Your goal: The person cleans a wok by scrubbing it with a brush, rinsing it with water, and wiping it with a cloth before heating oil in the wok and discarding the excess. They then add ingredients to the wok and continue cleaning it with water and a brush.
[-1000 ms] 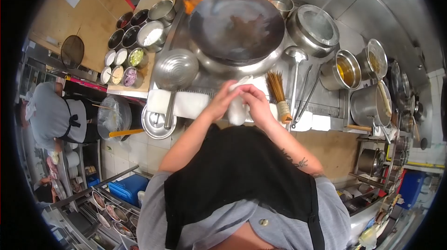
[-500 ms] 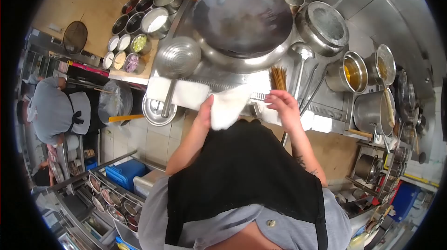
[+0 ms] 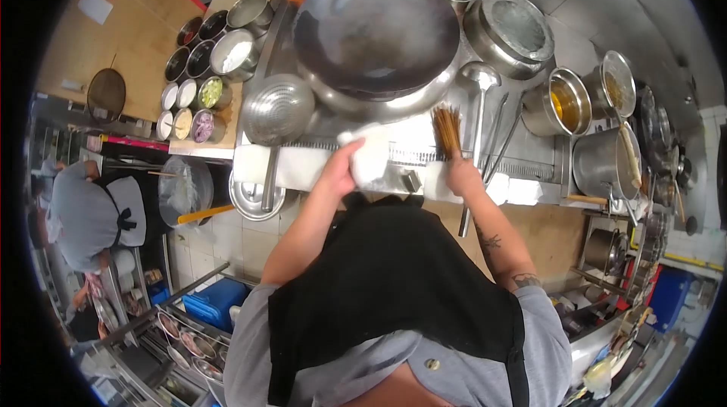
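My left hand (image 3: pixel 341 172) is closed on a folded white cloth (image 3: pixel 369 157) in front of the stove. Further right, my right hand (image 3: pixel 463 177) is wrapped round the lower end of a bamboo brush (image 3: pixel 447 130), its bristles pointing up and away from me. Beyond both hands a large dark wok (image 3: pixel 376 32) sits on the metal burner ring, with orange flame behind its left side. A perforated skimmer (image 3: pixel 279 108) lies left of the wok. Beside the brush lies a steel ladle (image 3: pixel 479 77), its handle passing behind my right hand.
Seasoning pots (image 3: pixel 235 55) stand at the left. On the right are a lidded pot (image 3: pixel 518 28), a pot with yellow liquid (image 3: pixel 558 104) and a tall steel pot (image 3: pixel 606 165). White cloths (image 3: pixel 295 168) lie along the stove's front edge. Another person (image 3: pixel 83 214) stands at far left.
My right hand has closed on the brush, having been open beside it. The cloth in my left hand is now bunched more compactly. The view has shifted slightly.
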A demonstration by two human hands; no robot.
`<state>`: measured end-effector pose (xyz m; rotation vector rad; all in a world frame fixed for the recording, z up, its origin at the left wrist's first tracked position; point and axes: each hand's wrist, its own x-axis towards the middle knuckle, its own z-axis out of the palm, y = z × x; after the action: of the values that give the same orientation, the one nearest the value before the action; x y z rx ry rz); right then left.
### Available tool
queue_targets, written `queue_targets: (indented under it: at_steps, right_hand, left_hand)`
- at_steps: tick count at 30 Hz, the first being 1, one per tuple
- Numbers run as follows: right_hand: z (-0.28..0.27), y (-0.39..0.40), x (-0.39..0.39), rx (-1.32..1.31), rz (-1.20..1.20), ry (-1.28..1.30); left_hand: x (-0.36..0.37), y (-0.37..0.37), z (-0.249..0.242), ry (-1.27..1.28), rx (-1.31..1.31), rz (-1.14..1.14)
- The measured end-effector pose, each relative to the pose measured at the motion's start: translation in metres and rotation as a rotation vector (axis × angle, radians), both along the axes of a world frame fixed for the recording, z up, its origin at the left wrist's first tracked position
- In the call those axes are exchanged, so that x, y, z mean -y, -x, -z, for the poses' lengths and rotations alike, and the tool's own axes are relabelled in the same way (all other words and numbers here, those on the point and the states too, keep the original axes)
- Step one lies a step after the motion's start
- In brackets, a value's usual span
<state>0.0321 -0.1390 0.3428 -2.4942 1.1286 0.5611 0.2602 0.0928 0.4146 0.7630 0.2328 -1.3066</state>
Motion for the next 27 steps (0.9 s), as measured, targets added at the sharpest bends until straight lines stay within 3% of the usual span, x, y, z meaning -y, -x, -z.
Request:
queue_targets:
  at_steps: [1,4,5,8,11,13,16,18,20,25,27]
  right_hand:
    - [-0.001,0.002,0.0,-0.029,-0.013,-0.038]
    - [-0.053,0.007,-0.001,0.562,0.84,-0.867]
    - [-0.062,0.016,-0.004,0.792,1.004,-1.099]
    - [-0.159,-0.013,-0.056,1.191,1.015,-1.034]
    - [-0.19,-0.043,-0.019,1.304,0.755,-1.01]
    - [-0.223,-0.084,0.012,1.358,0.559,-0.818]
    - [-0.258,-0.138,0.071,1.472,0.411,-0.705]
    - [-0.288,-0.164,0.091,1.391,0.369,-0.627]
    - [-0.297,-0.178,0.102,1.405,0.329,-0.653]
    - [-0.261,-0.205,0.086,1.5,0.358,-0.785]
    - [-0.244,-0.214,0.082,1.452,0.345,-0.835]
  left_hand:
    - [0.008,-0.008,-0.017,0.03,-0.003,-0.006]
    - [0.024,-0.035,-0.031,0.014,-0.036,-0.056]
    - [0.03,-0.043,-0.034,-0.002,-0.076,-0.086]
    - [0.053,-0.058,-0.067,-0.027,-0.103,-0.094]
    - [0.084,-0.064,0.006,-0.057,-0.071,-0.108]
    - [0.099,-0.074,0.027,-0.196,0.05,-0.145]
    - [0.086,-0.077,0.003,-0.218,0.06,-0.091]
    - [0.061,-0.075,-0.036,-0.109,0.012,-0.107]
    - [0.037,-0.076,-0.05,0.011,-0.035,-0.102]
    - [0.047,-0.07,-0.077,-0.028,0.007,-0.022]
    - [0.066,-0.065,-0.048,-0.105,-0.028,-0.137]
